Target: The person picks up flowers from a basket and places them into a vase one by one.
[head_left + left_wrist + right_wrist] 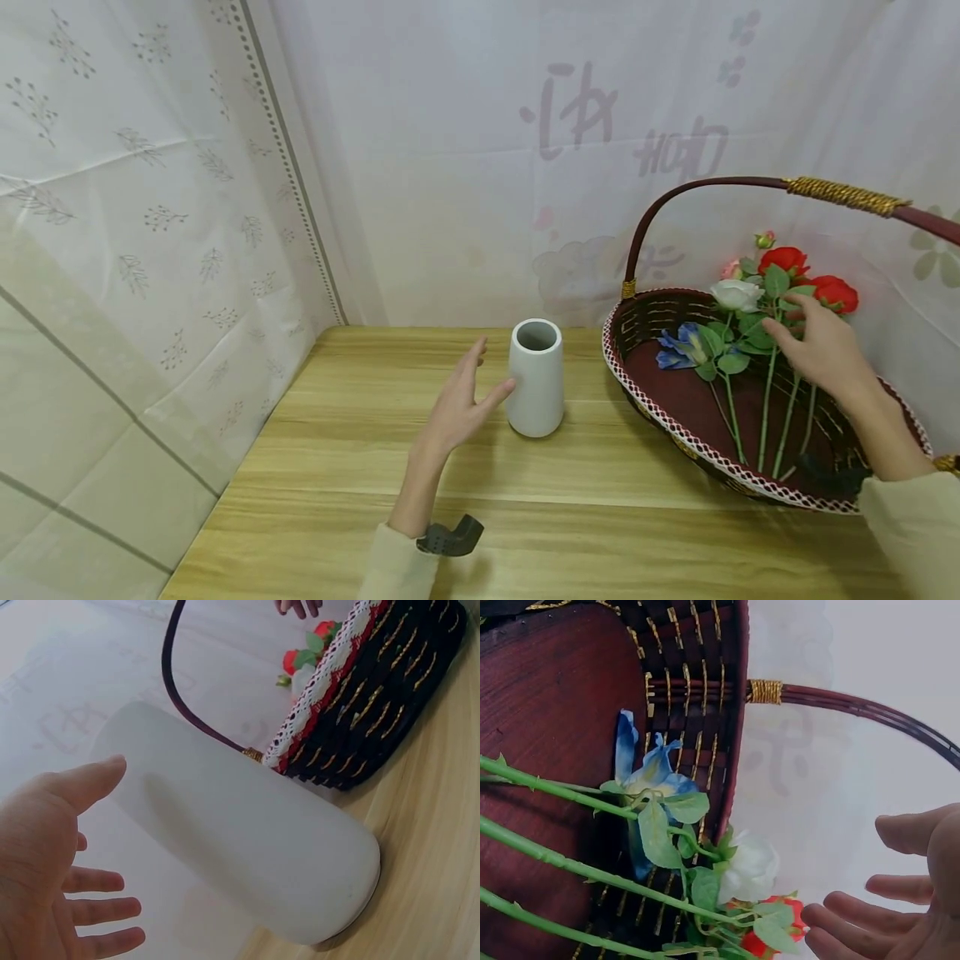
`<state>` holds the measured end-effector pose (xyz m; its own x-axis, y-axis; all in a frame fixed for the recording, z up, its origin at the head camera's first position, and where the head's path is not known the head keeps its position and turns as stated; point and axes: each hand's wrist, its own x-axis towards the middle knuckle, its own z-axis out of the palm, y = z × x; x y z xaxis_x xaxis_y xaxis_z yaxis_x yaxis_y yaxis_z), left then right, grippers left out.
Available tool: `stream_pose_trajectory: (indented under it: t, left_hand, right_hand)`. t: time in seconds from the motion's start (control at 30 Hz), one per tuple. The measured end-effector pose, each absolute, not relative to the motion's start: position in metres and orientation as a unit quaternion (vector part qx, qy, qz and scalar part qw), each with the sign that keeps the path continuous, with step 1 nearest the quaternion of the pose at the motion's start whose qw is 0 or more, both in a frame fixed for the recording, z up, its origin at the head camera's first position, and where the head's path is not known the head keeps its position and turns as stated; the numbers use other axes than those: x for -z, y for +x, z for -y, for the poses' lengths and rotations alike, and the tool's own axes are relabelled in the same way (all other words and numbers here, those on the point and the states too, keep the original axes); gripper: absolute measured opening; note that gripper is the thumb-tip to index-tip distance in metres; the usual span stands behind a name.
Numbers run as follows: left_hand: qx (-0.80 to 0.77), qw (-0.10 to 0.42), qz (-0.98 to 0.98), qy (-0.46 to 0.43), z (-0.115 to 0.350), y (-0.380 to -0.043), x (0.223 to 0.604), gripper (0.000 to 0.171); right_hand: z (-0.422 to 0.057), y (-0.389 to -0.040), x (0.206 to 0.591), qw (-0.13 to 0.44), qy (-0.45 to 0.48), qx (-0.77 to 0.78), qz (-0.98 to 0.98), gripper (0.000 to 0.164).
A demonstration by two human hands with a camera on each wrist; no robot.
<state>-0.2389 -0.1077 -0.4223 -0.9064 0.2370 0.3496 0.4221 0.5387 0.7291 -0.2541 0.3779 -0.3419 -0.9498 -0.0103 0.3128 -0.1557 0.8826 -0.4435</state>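
Observation:
A white vase (536, 392) stands upright on the wooden table. Just left of it is my left hand (456, 408), thumb spread from straight fingers; in the left wrist view nothing lies between them and the vase (247, 825). Over the flowers in the wicker basket (675, 432) hovers my right hand (828, 354), its fingers loosely bent and holding nothing in the right wrist view. Beneath and beside it lie a white rose (748, 866), red flowers (784, 260) and a blue flower (678, 346), their green stems (767, 408) pointing toward me.
The basket's tall handle (847, 193), wrapped in gold cord, arches over the flowers. A patterned white cloth (420, 167) hangs behind the table (337, 467), and another cloth hangs on the left. A dark band (450, 537) sits on my left wrist.

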Motion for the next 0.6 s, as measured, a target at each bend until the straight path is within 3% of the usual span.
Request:
stream_pose_trajectory:
  t: [0.6]
  left_hand:
    - [0.471,0.093,0.854,-0.200,0.095,-0.247,0.430,0.088]
  right_hand:
    - [-0.395,-0.263,0.348,0.122,0.004,-0.257,0.959,0.064]
